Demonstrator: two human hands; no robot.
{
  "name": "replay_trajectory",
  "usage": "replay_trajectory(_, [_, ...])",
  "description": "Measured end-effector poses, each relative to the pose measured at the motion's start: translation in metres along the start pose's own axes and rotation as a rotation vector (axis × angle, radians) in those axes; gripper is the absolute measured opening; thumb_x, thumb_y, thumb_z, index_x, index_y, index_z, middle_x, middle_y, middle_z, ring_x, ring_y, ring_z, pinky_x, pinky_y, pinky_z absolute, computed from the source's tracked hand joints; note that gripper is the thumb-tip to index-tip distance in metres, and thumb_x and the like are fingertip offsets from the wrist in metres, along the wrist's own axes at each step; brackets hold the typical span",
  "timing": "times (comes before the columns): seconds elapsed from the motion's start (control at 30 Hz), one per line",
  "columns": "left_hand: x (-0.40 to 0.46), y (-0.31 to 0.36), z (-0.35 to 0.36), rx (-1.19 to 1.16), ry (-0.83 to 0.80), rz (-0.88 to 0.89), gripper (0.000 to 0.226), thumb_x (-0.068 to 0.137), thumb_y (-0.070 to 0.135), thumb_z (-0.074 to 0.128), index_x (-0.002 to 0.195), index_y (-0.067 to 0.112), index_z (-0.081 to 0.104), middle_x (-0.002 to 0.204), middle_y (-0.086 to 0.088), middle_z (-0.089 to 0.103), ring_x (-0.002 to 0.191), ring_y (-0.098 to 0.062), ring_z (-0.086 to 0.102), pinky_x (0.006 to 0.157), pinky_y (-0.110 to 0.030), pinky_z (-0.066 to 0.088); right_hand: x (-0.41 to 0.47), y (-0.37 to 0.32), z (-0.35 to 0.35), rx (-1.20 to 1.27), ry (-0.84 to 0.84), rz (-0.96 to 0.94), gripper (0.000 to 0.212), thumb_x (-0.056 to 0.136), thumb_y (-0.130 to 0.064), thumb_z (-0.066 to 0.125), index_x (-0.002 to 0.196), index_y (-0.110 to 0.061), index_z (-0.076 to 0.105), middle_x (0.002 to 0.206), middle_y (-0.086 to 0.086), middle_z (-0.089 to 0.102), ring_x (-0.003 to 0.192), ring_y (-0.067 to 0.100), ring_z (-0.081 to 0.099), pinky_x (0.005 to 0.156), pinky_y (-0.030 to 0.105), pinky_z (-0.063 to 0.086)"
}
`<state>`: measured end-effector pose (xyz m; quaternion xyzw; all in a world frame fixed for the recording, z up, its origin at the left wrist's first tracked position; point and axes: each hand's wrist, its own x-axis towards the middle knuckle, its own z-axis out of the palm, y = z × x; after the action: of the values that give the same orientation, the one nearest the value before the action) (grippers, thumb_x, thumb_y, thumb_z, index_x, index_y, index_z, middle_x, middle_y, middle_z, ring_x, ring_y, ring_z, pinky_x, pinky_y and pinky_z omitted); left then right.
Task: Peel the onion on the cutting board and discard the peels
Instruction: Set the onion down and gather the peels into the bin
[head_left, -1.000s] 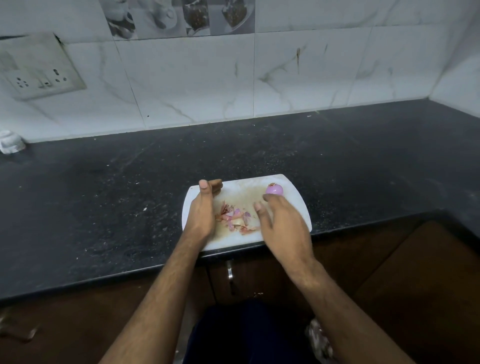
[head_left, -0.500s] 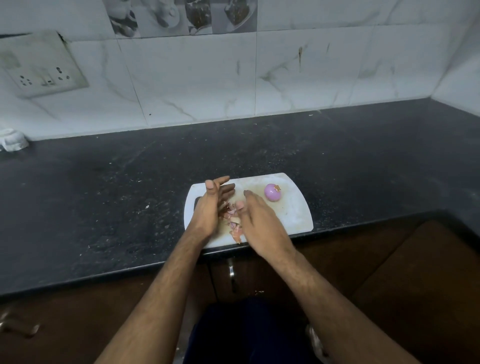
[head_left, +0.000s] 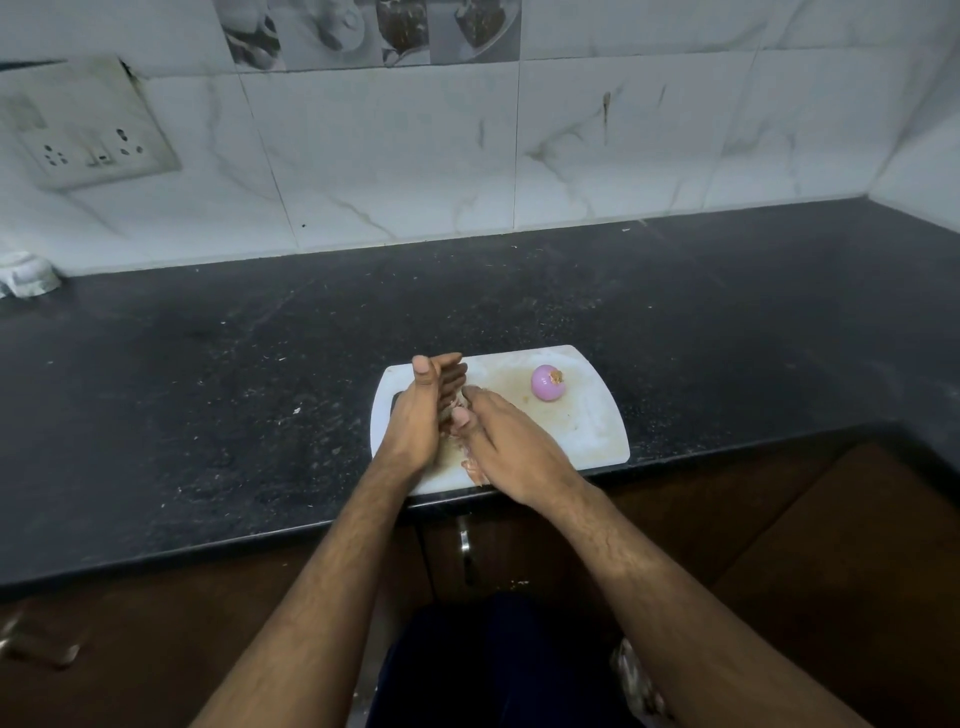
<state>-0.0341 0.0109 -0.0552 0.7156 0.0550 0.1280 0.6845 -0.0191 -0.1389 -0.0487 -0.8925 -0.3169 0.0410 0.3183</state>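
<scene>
No readable text, labels, brands or numbers anywhere in view.

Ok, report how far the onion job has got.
Peeling looks done: the onion sits bare and purple on the cutting board. In hand: left hand and right hand gather the peels between them. Left: discarding the peels.
</scene>
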Motion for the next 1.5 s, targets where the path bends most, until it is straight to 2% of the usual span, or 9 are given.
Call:
replay_trajectory(0.27, [-0.002, 0.005, -0.001, -0.019, 0.029, 0.028, 0.125, 0.065, 0.107, 0.020, 0.151, 0.022, 0.050, 0.149, -0.003, 0.060, 0.136, -0.009, 0.057, 0.120, -0.038, 0.040, 0.013, -0.025, 0.009, 0.015, 0.045, 0.029, 0.051, 0.110, -0.046, 0.024, 0.132, -0.012, 0.056, 0.131, 0.005, 0.060, 0.120, 0.020, 0.056, 0.103, 0.041, 0.046])
replay_trajectory(0.4, [-0.004, 0.010, -0.001, -0.040, 0.064, 0.010, 0.133, 0.057, 0.111, 0.022, 0.154, 0.021, 0.045, 0.157, -0.004, 0.052, 0.143, -0.015, 0.051, 0.119, -0.038, 0.040, 0.017, -0.030, -0.001, 0.505, 0.142, 0.140, 0.044, 0.111, -0.043, 0.029, 0.112, -0.014, 0.062, 0.098, -0.001, 0.067, 0.066, -0.004, 0.061, 0.060, 0.015, 0.049])
replay_trajectory(0.53, [-0.004, 0.008, 0.000, -0.002, 0.041, 0.003, 0.130, 0.060, 0.110, 0.018, 0.152, 0.024, 0.047, 0.155, 0.003, 0.053, 0.142, -0.011, 0.051, 0.117, -0.036, 0.041, -0.007, -0.007, -0.022, 0.264, 0.331, 0.144, 0.035, 0.109, -0.046, 0.036, 0.110, -0.024, 0.064, 0.084, -0.012, 0.065, 0.077, -0.007, 0.063, 0.063, 0.015, 0.041])
replay_trajectory(0.67, [0.000, 0.004, 0.000, -0.002, 0.031, -0.004, 0.126, 0.062, 0.109, 0.018, 0.149, 0.024, 0.052, 0.148, 0.002, 0.059, 0.137, -0.009, 0.055, 0.117, -0.036, 0.041, -0.023, 0.006, -0.016, -0.081, 0.143, 0.239, 0.056, 0.107, -0.051, 0.035, 0.138, -0.008, 0.052, 0.136, 0.010, 0.062, 0.129, 0.029, 0.056, 0.101, 0.038, 0.047])
replay_trajectory(0.77, [-0.001, 0.004, 0.001, 0.005, 0.021, -0.006, 0.126, 0.062, 0.109, 0.019, 0.148, 0.023, 0.053, 0.145, 0.002, 0.062, 0.135, -0.008, 0.057, 0.118, -0.040, 0.042, -0.021, -0.003, -0.002, -0.193, 0.055, 0.178, 0.071, 0.108, -0.053, 0.029, 0.158, -0.003, 0.029, 0.165, 0.015, 0.031, 0.154, 0.028, 0.025, 0.126, 0.040, 0.021])
replay_trajectory(0.93, [-0.005, 0.008, 0.000, -0.002, 0.031, -0.016, 0.127, 0.062, 0.109, 0.021, 0.147, 0.021, 0.054, 0.144, 0.000, 0.063, 0.135, -0.008, 0.058, 0.119, -0.045, 0.043, -0.011, -0.012, 0.001, 0.008, -0.013, 0.039, 0.059, 0.108, -0.055, 0.028, 0.146, -0.014, 0.046, 0.145, 0.003, 0.055, 0.135, 0.024, 0.051, 0.107, 0.039, 0.044])
replay_trajectory(1.07, [-0.005, 0.006, 0.000, 0.030, 0.011, -0.006, 0.116, 0.065, 0.107, 0.017, 0.141, 0.030, 0.058, 0.139, 0.002, 0.066, 0.132, -0.007, 0.059, 0.116, -0.051, 0.045, -0.022, -0.002, -0.013, 0.117, 0.136, 0.062, 0.072, 0.099, -0.067, 0.035, 0.151, -0.017, 0.046, 0.149, -0.002, 0.052, 0.136, 0.011, 0.047, 0.104, 0.021, 0.035])
replay_trajectory(1.2, [-0.004, 0.004, 0.000, 0.030, -0.006, -0.012, 0.116, 0.066, 0.107, 0.015, 0.141, 0.031, 0.058, 0.137, 0.002, 0.068, 0.129, -0.008, 0.062, 0.113, -0.052, 0.048, -0.036, 0.010, -0.020, -0.081, 0.074, 0.121, 0.089, 0.082, -0.077, 0.060, 0.148, -0.020, 0.045, 0.129, -0.007, 0.044, 0.121, 0.011, 0.043, 0.094, 0.024, 0.037])
replay_trajectory(1.5, [-0.003, 0.006, -0.004, 0.006, 0.003, -0.028, 0.117, 0.064, 0.108, 0.015, 0.142, 0.031, 0.058, 0.134, 0.002, 0.071, 0.125, -0.009, 0.067, 0.095, -0.032, 0.054, -0.010, -0.008, -0.014, -0.016, -0.052, 0.136, 0.094, 0.072, -0.038, 0.091, 0.150, -0.021, 0.043, 0.124, -0.007, 0.043, 0.101, 0.010, 0.056, 0.082, 0.020, 0.042])
